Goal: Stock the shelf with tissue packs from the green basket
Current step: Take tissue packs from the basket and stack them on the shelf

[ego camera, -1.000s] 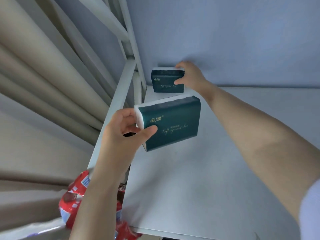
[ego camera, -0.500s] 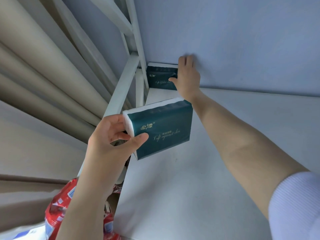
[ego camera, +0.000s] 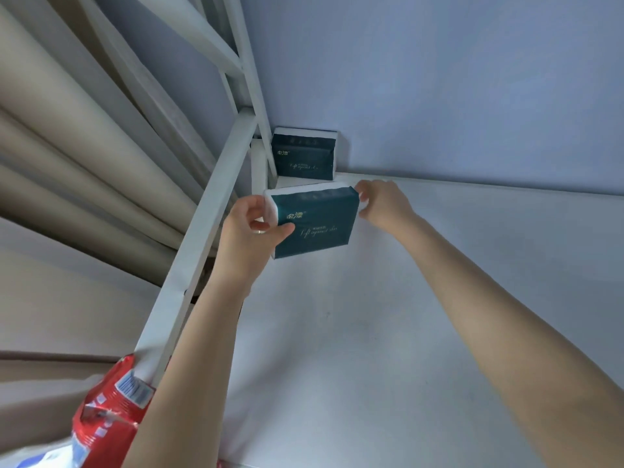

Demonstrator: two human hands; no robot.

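Observation:
One dark green tissue pack [ego camera: 304, 157] stands upright in the shelf's back left corner, against the wall. A second dark green tissue pack [ego camera: 315, 221] is held just in front of it, above the white shelf board [ego camera: 388, 315]. My left hand [ego camera: 251, 231] grips this second pack at its left end, thumb on the front face. At the pack's upper right corner, the fingertips of my right hand [ego camera: 381, 204] pinch it. The green basket is out of view.
A white metal shelf frame [ego camera: 202, 238] runs along the left edge, with an upright post at the corner. Beige curtain folds [ego camera: 84, 157] hang to the left. Red snack bags [ego camera: 108, 417] sit below the shelf at bottom left. A blue-grey wall backs the shelf.
My right hand let go of the pack in the corner and came back to the held pack's right corner. My left hand carried that pack up and toward the back.

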